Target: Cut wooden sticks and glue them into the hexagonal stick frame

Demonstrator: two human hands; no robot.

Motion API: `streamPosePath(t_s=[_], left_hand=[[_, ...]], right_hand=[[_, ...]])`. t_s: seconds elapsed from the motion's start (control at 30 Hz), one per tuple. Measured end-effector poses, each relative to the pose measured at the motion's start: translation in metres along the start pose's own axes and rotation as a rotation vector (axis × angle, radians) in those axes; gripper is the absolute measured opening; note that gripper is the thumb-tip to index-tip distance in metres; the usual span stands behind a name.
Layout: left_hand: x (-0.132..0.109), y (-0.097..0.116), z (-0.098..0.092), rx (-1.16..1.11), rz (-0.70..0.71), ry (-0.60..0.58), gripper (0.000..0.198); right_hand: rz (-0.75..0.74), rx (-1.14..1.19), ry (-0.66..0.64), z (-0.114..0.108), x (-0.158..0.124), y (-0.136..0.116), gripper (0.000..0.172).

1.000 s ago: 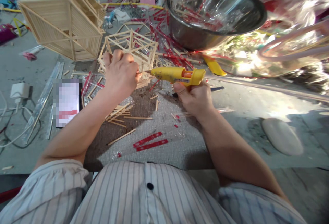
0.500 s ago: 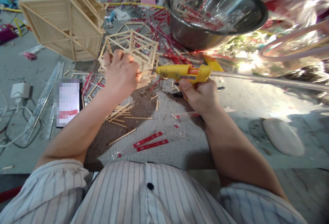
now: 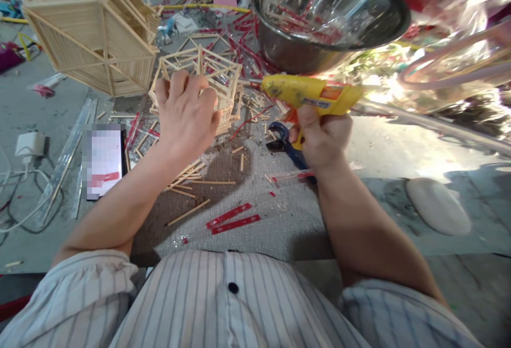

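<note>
My right hand (image 3: pixel 325 135) is wrapped round the handle of a yellow hot glue gun (image 3: pixel 295 91), whose nozzle points left, beside the small frame and apart from it. At the near side of a small many-sided wooden stick frame (image 3: pixel 202 63), my left hand (image 3: pixel 187 108) is closed, fingers bent over its front part. The fingertips and any small piece between them are hidden. Below that hand a loose pile of thin wooden sticks (image 3: pixel 186 177) lies on the table. Dark blue-handled pliers (image 3: pixel 281 135) lie under the glue gun, partly covered by my right hand.
A larger wooden stick structure (image 3: pixel 88 44) stands at back left. Behind the glue gun sits a steel bowl (image 3: pixel 303 55) with red-and-clear wrappers. A phone (image 3: pixel 104 162) and a white charger (image 3: pixel 30 145) are at left, a pale oval stone (image 3: pixel 439 207) at right. Red strips (image 3: pixel 235 224) lie in front.
The glue gun has moved right and slightly up, its nozzle drawing away from my left fingers. More of the pliers shows. My left hand stays at the small frame.
</note>
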State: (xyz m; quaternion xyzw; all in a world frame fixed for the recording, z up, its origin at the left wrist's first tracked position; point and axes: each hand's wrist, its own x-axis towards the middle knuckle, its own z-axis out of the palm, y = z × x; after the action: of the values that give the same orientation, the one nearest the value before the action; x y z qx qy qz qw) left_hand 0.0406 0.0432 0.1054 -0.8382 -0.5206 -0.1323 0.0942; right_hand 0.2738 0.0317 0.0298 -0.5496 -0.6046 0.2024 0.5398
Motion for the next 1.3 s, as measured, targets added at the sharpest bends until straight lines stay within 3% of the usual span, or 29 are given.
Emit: streamPosePath(t_s=[0.07, 0.17, 0.3, 0.43, 0.7, 1.07, 1.3], left_hand=[[-0.005, 0.013, -0.002, 0.027, 0.085, -0.029, 0.029], [-0.013, 0.031, 0.012, -0.063, 0.273, -0.276, 0.031], [-0.015, 0.039, 0.044, -0.091, 0.237, -0.446, 0.026], [-0.011, 0.040, 0.061, -0.089, 0.192, -0.453, 0.025], [-0.010, 0.043, 0.072, -0.112, 0.134, -0.454, 0.025], [-0.008, 0.043, 0.066, -0.084, 0.045, -0.494, 0.030], [-0.010, 0.041, 0.056, -0.077, 0.077, -0.521, 0.033]], right_hand=[[0.031, 0.096, 0.089, 0.002, 0.003, -0.004, 0.044], [0.032, 0.221, 0.140, 0.002, 0.008, -0.011, 0.045], [0.093, 0.224, 0.100, 0.000, 0.010, -0.017, 0.048], [0.138, 0.261, 0.081, 0.000, 0.008, -0.019, 0.050], [0.131, 0.276, 0.082, 0.001, 0.007, -0.016, 0.046], [0.116, 0.337, 0.095, 0.002, 0.009, -0.013, 0.049], [0.122, 0.354, 0.100, 0.002, 0.007, -0.016, 0.047]])
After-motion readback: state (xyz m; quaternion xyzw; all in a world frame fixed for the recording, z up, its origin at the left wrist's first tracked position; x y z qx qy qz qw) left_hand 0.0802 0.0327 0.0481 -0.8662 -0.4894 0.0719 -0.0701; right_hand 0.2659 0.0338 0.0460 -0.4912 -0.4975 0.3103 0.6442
